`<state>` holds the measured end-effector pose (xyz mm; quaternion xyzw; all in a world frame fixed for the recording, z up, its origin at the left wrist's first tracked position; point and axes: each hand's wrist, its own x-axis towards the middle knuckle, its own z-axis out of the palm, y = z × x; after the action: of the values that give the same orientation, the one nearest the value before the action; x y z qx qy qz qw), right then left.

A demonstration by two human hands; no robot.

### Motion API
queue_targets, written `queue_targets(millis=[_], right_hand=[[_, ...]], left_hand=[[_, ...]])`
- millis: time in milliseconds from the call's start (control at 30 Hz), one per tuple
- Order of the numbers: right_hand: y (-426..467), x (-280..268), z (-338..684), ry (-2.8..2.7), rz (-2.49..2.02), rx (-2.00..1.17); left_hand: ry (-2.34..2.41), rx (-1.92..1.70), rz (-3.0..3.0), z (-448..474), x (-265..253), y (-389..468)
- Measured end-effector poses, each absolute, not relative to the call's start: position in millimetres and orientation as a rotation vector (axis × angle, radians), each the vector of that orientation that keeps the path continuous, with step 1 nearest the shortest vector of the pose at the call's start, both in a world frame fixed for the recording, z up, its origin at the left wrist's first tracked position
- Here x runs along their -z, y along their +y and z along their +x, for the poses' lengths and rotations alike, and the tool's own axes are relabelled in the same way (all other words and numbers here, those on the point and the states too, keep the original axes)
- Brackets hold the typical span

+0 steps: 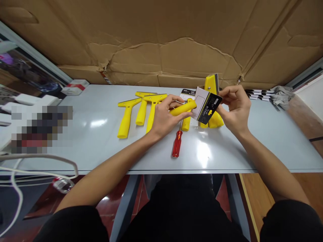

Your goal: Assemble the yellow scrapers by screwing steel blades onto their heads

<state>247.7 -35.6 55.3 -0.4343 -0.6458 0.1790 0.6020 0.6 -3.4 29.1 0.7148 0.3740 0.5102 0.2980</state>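
My left hand (pixel 166 116) is closed round a yellow scraper handle (pixel 185 107), whose right end meets a folded black-and-white packaging card (pixel 208 107). Fingers and thumb of my right hand (pixel 236 109) pinch the card's right edge. Behind the card rises a yellow scraper head (pixel 211 84) with a dark blade edge; whether it joins the held handle is hidden. Under my hands, a red-handled screwdriver (pixel 177 144) lies on the table beside another yellow handle (pixel 186 125). More yellow handle ends (pixel 216 121) show below the card.
Several yellow scrapers (pixel 124 124) lie left of my left hand on the glossy table (pixel 98 144). Printed cards (pixel 259 95) and a grey cloth (pixel 282 95) lie at the right back. A cardboard sheet (pixel 161 37) stands behind; white cables (pixel 50 157) hang at left.
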Motion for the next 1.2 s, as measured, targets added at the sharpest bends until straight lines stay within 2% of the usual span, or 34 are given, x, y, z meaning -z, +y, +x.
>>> queue_targets(millis=[133, 333, 533, 800, 967, 1133, 1200], right_hand=[[-36, -54, 252, -1.546, -1.02, -0.459], [-31, -54, 259, -1.704, -0.948, -0.722], [-40, -58, 252, -1.838, -0.956, -0.684], [-47, -63, 245, -1.953, -0.973, -0.661], [-43, -75, 260, -1.916, -1.01, -0.728], [-37, -87, 294, -1.725, -1.103, -1.059], [-34, -89, 303, -1.601, -1.071, -1.062]], left_hand=[[0.993, -1.39, 1.933, -2, -30, -2], [0.923, -1.41, 2.123, -2, -31, -5], [0.818, -1.428, 2.437, -6, -30, -2], [0.634, -1.243, 2.539, -7, -39, -4], [0.662, -1.284, 2.406, -12, -44, 3], [0.694, -1.221, 2.029, -17, -52, 14], [0.702, -1.205, 1.909, -18, -54, 18]])
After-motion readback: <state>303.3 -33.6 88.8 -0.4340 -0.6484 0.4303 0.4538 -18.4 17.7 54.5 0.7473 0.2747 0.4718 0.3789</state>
